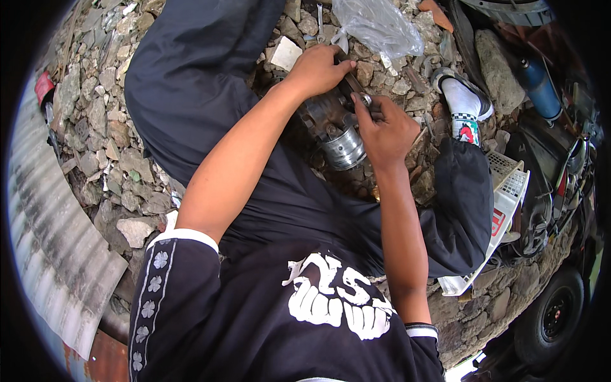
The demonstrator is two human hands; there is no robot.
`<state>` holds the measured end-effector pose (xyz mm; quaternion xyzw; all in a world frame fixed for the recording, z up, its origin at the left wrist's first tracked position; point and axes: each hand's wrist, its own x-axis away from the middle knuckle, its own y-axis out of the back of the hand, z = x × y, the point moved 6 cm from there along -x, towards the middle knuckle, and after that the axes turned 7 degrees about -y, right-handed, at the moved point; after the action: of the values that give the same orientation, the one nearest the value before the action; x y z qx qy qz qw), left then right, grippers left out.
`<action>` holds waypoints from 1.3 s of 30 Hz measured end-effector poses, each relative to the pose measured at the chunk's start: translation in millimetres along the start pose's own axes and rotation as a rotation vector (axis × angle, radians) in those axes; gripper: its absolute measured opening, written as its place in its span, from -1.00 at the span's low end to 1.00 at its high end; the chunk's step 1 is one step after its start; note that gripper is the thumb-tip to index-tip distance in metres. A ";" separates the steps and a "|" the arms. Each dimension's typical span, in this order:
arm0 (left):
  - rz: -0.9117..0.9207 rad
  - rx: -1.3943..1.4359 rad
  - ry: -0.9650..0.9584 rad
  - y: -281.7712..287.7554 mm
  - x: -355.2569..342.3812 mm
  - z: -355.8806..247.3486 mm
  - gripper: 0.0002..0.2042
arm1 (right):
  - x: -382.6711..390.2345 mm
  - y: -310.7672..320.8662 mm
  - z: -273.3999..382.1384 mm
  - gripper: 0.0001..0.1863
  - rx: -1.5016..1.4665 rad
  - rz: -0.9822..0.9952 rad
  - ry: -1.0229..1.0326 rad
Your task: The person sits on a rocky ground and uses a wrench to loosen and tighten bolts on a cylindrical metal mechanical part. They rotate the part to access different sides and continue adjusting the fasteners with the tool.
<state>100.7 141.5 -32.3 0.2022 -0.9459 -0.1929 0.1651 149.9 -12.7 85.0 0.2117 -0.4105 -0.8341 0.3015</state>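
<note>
A greasy metal machine part (324, 118) with a shiny ringed cylindrical end (344, 150) lies on the stones between my legs. My left hand (317, 71) is closed at its far end, thumb and fingers around a dark metal bar (351, 83). Its fingertips are partly hidden. Nearer and to the right, my right hand (389, 130) pinches the bar's near end, beside a small shiny round metal piece (365, 100). Its curled fingers hide part of what they hold. Beyond my left hand, a combination wrench (320, 22) lies on the stones.
Loose stones (108, 121) cover the ground. A clear plastic bag (379, 28) lies at the far side. At right stand a white plastic crate (506, 216), a blue cylinder (540, 88), dark machine parts and a wheel (550, 315). Corrugated sheet (57, 242) lies at left.
</note>
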 end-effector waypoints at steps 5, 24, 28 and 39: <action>-0.012 -0.026 0.000 -2.7 0.3 2.5 -0.40 | 18.7 11.2 -11.9 -0.86 0.011 0.062 -0.091; -0.020 0.027 0.005 -2.7 -1.4 3.5 -0.45 | 80.8 17.9 -83.5 -0.75 0.187 0.262 -0.415; -0.046 -0.022 -0.042 -2.0 0.0 1.4 -0.45 | 72.7 40.0 -58.3 -0.83 0.192 0.248 -0.423; -0.060 0.015 -0.043 0.0 1.4 -2.4 -0.46 | 38.2 56.8 -16.8 -0.88 -0.042 -0.016 -0.255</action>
<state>100.4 140.1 -29.9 0.2275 -0.9442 -0.1948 0.1372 150.8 -75.2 117.5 0.1009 -0.4263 -0.8650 0.2448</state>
